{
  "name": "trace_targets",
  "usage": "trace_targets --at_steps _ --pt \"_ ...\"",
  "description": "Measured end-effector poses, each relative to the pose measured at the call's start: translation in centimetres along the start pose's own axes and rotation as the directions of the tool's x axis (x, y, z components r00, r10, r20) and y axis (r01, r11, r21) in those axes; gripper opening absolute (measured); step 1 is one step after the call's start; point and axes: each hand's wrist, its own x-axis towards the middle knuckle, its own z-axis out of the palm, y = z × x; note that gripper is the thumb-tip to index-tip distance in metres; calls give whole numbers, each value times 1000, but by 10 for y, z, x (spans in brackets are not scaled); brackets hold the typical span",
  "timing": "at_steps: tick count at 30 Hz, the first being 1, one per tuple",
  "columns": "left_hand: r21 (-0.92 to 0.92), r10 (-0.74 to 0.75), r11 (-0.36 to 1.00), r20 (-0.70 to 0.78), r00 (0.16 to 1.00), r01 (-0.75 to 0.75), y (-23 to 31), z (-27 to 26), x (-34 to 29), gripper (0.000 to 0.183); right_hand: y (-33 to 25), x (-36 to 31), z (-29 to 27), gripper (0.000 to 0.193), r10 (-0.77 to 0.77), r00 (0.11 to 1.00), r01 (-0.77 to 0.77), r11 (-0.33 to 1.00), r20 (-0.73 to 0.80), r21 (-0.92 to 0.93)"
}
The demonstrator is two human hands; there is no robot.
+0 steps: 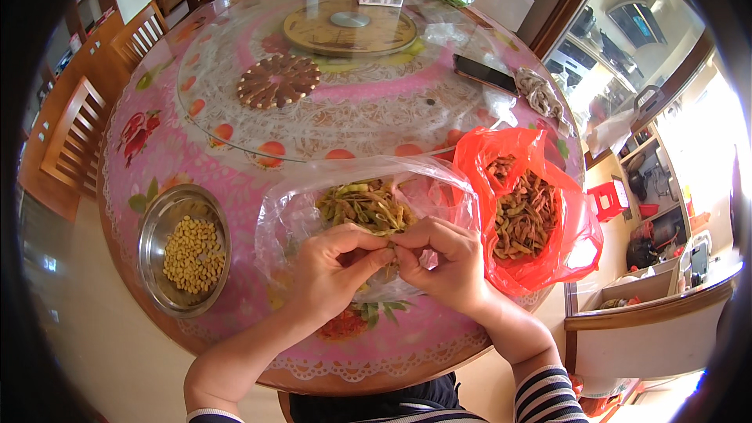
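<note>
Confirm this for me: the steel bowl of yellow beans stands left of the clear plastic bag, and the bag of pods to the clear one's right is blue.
One thing is wrong: the bag of pods is red, not blue, as the head view shows. It does lie right of the clear plastic bag, with the steel bowl of yellow beans to the left.

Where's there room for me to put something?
Mostly bare glass stretches between the brown mat and the phone. Pink tablecloth is free beyond the metal bowl, left of the glass. It's crowded up front: the left hand and right hand are over the clear bag, with the red bag beside it.
</note>
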Motion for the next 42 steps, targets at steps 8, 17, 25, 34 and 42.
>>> trace_targets --at_steps 8,17,25,34,42 --pt "-45 35 998 -7 999 -36 -4 1 0 8 3 -4 6 10 11 999 -8 998 -52 55" --pt "-198 -112 974 5 994 111 0 -1 1 9 10 0 0 18 73 997 -76 980 24 184" --pt "37 50 998 -17 999 -49 1 -3 2 9 14 -2 4 16 130 991 -135 950 40 280" --pt "95 80 992 36 996 -83 -1 -2 2 7 14 -7 7 8 259 965 -257 919 35 299" --pt "-245 -265 931 60 962 271 0 -1 1 9 11 -7 6 6 383 920 -384 832 87 400"
